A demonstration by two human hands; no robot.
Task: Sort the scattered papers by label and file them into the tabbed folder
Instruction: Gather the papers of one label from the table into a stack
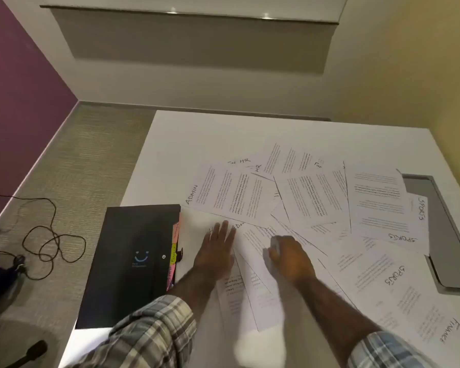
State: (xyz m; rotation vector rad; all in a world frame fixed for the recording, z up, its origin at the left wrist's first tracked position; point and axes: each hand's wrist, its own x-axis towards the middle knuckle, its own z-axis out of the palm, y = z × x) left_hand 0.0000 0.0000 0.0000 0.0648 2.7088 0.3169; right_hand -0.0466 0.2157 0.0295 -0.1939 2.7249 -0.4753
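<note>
Pressing flat with straight fingers, left grip (215, 251) rests on a sheet in the near pile. Right grip (290, 258) has its fingers curled on the neighbouring sheet; blur hides whether it pinches. Papers (329, 203) fan across the bench (197, 134), heavily overlapped, with the labels ADMIN, HR, SPORTS and FINANCE partly covered. Risk: dragging one sheet pulls its neighbours along, or a hidden label gets misfiled. Folder (133, 261) lies closed at the bench's left edge, seemingly overhanging; a nudge could tip it off.
</note>
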